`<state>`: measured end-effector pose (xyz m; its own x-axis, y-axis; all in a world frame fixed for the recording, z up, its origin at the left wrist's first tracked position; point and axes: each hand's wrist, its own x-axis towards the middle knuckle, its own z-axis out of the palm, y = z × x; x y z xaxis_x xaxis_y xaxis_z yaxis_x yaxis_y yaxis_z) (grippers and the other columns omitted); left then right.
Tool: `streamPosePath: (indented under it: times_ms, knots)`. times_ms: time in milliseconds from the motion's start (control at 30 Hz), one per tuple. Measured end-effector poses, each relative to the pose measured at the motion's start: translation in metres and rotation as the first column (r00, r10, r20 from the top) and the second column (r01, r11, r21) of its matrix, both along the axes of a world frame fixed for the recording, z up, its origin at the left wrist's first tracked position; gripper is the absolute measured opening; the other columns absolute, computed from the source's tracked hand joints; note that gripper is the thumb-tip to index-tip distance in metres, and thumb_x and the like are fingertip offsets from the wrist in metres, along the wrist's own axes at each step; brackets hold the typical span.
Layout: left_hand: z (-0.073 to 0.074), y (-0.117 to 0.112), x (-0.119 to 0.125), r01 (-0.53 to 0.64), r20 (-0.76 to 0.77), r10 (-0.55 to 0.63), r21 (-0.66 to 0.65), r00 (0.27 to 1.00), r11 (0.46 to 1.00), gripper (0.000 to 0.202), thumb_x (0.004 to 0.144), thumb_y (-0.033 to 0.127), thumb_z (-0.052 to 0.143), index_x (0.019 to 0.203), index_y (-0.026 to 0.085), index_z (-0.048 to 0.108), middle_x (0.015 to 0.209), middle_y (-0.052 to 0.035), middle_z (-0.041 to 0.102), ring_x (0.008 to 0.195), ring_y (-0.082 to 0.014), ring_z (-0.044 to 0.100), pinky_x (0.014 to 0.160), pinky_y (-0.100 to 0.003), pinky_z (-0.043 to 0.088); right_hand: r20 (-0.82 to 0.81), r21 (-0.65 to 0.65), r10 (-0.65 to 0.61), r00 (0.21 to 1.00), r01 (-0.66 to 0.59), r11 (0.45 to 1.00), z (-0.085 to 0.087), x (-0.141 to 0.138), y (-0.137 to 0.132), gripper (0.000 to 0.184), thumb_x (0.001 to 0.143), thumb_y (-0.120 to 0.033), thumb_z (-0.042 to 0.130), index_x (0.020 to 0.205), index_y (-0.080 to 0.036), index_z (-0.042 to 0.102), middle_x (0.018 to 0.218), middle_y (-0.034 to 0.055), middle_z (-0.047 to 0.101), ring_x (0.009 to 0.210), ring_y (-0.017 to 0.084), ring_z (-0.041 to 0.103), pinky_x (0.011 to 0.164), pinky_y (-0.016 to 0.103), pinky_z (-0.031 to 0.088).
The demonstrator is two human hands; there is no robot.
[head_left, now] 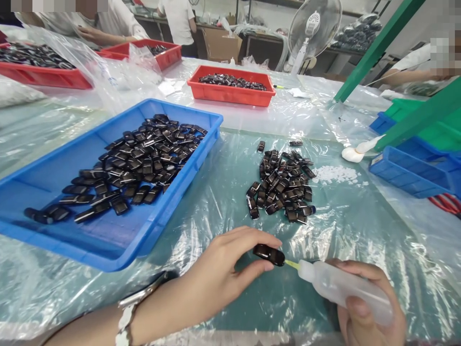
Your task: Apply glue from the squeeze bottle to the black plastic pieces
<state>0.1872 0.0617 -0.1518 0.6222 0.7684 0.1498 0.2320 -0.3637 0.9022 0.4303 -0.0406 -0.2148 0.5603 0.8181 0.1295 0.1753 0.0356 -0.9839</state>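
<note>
My left hand (223, 274) pinches a small black pod-shaped part (268, 254) between thumb and fingers, just above the plastic-covered table. My right hand (363, 312) is wrapped round a translucent squeeze bottle (342, 288). The bottle's yellow nozzle tip (292, 264) touches the right end of the black part. A loose pile of the same black parts (284, 185) lies on the table beyond my hands. A blue tray (108, 240) at the left holds many more of them.
A red tray of parts (232, 93) stands at the back centre, with more red trays (46, 77) at the back left. Blue and green bins (406, 170) sit at the right, with white pellets (334, 174) beside them. Other people sit at the far edge. A fan (313, 29) stands behind.
</note>
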Motion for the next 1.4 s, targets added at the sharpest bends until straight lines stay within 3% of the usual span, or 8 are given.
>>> streamPosePath:
  times_ms: [800, 967, 1400]
  knots:
    - [0.004, -0.003, -0.002, 0.065, -0.009, -0.064, 0.113, 0.998, 0.992, 0.043, 0.099, 0.011, 0.060, 0.137, 0.026, 0.049, 0.118, -0.0008, 0.067, 0.107, -0.0151, 0.064, 0.087, -0.025, 0.052, -0.030, 0.003, 0.066, 0.997, -0.066, 0.998, 0.004, 0.003, -0.001, 0.041, 0.074, -0.059, 0.078, 0.095, -0.025, 0.065, 0.091, 0.0120, 0.067, 0.085, 0.033, 0.068, 0.061, 0.039, 0.055]
    - [0.007, -0.005, -0.002, 0.067, 0.001, -0.068, 0.144, 0.998, 0.987, 0.040, 0.099, 0.011, 0.060, 0.135, 0.024, 0.050, 0.118, -0.0019, 0.068, 0.107, -0.0169, 0.064, 0.088, -0.027, 0.052, -0.049, 0.018, 0.103, 0.993, -0.103, 0.995, 0.006, 0.005, 0.002, 0.038, 0.075, -0.057, 0.078, 0.093, -0.026, 0.067, 0.090, 0.0127, 0.068, 0.082, 0.033, 0.069, 0.060, 0.040, 0.056]
    - [0.011, -0.004, 0.000, 0.047, -0.001, -0.048, 0.178, 0.999, 0.983, 0.032, 0.098, 0.010, 0.061, 0.128, 0.020, 0.057, 0.112, -0.0018, 0.069, 0.100, -0.0162, 0.065, 0.086, -0.026, 0.051, -0.017, 0.000, 0.060, 0.998, -0.060, 0.998, 0.001, 0.006, -0.001, 0.045, 0.074, -0.061, 0.078, 0.096, -0.024, 0.065, 0.094, 0.0140, 0.067, 0.082, 0.034, 0.070, 0.055, 0.038, 0.056]
